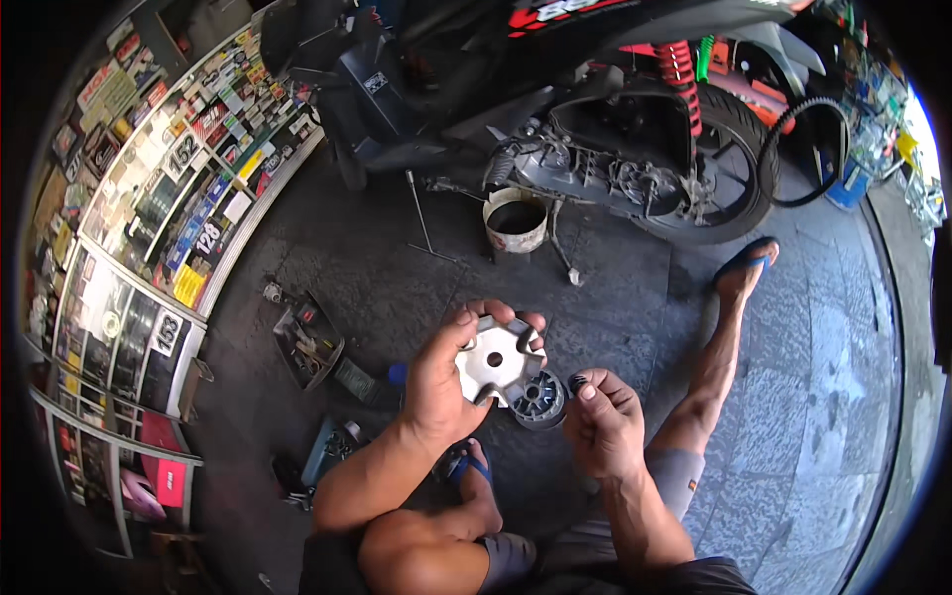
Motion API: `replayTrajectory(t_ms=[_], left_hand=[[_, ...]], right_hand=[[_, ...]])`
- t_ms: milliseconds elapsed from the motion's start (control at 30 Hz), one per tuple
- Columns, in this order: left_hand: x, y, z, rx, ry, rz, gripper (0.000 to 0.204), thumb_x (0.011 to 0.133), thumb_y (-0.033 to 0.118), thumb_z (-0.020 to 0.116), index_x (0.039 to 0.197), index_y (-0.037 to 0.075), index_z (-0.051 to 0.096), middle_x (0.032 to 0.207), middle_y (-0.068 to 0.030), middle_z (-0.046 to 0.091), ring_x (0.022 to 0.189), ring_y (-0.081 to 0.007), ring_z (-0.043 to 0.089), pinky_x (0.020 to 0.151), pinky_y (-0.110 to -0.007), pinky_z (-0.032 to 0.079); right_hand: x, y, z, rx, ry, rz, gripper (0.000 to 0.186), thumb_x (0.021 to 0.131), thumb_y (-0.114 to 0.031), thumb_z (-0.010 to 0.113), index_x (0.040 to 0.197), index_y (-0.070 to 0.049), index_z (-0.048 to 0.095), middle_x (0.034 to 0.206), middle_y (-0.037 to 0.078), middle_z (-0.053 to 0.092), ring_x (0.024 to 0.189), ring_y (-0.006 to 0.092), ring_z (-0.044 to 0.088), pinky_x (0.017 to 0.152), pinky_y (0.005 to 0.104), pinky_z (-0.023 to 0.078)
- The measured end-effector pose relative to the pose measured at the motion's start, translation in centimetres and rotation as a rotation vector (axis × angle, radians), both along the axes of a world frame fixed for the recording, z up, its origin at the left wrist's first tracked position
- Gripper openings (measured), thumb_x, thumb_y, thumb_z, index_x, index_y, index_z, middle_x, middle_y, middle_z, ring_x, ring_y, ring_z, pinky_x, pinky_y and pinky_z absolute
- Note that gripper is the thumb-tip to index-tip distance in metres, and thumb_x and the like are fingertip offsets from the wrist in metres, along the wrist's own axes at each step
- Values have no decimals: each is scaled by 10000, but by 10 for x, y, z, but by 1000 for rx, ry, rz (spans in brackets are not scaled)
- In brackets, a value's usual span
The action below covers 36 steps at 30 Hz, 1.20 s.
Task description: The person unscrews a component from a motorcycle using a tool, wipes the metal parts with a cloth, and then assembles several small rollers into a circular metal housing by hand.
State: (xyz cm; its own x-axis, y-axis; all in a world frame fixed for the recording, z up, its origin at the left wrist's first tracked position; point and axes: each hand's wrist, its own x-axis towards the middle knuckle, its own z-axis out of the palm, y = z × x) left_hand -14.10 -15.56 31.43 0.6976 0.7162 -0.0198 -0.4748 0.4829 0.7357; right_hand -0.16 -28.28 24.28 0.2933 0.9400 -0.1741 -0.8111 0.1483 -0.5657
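Note:
My left hand (434, 382) grips a silver variator ramp plate (478, 375) by its edge, fingers curled over the far rim. The plate is roundish with a notched outline and a hole in its centre. A small black piece (578, 382), perhaps a plastic slider, is pinched between thumb and fingers of my right hand (607, 426), just right of the plate. Below and between both hands, a round metal variator half (541, 405) rests on the floor with its ribbed inside facing up. The ramp plate partly covers it in view.
Ahead stands a scooter (615, 183) with its transmission side uncovered. A black drive belt (839, 114) hangs by the rear wheel. A bucket (516, 240) and a T-handle wrench (418, 210) are near it. Tool trays (309, 372) lie left; glass display shelves (149, 253) line the far left.

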Motion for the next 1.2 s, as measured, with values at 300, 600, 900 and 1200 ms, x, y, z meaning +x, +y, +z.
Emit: replayTrajectory(t_ms=[300, 600, 900, 1200], left_hand=[[15, -31, 2, 158, 330, -113, 334, 916, 220, 425, 1031, -44, 594, 1103, -240, 633, 902, -297, 657, 843, -405, 540], [14, -38, 5, 293, 452, -171, 388, 933, 254, 416, 1010, -62, 627, 1049, -199, 642, 989, -258, 628, 909, -382, 502], [16, -46, -1, 575, 585, -169, 402, 923, 271, 432, 1001, -70, 629, 1028, -179, 648, 974, -226, 623, 895, -345, 486], [32, -49, -25, 159, 317, -186, 516, 899, 321, 448, 1248, -43, 558, 1243, -162, 585, 1146, -260, 571, 956, -403, 481]], right_hand=[[31, -18, 4, 27, -189, 132, 165, 928, -154, 680, 973, -1, 637, 677, -55, 530, 513, 10, 367, 460, 187, 266], [36, -30, 6, 14, -293, 262, 181, 916, -161, 704, 966, 8, 660, 698, -65, 546, 578, 2, 423, 508, 177, 312], [31, -34, -3, 67, -388, 273, 143, 927, -120, 685, 945, 18, 654, 780, -32, 617, 700, 24, 497, 630, 192, 404], [18, -21, -7, -19, -431, 29, 196, 955, -92, 633, 1088, 50, 653, 836, 6, 656, 763, 41, 558, 643, 204, 472]])
